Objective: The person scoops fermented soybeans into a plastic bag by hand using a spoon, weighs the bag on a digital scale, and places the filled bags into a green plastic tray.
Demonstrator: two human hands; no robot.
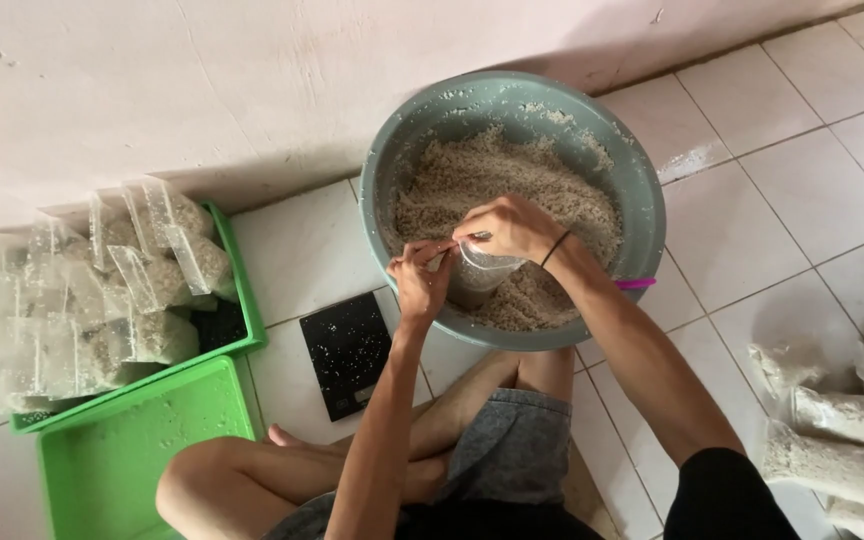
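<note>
A big grey-green basin (642, 190) full of pale grain (512, 175) stands on the tiled floor against the wall. Over its near side I hold a small clear plastic bag (480, 272) partly filled with grain. My left hand (420, 280) pinches the bag's top at its left corner. My right hand (508, 226), with a dark band on the wrist, grips the top edge from the right, fingers curled over the opening.
A black flat kitchen scale (347, 352) lies just left of the basin. A green tray (244, 300) holds several filled clear bags; its green lid (142, 450) lies in front. More filled bags (832, 440) lie at right. My crossed legs sit below.
</note>
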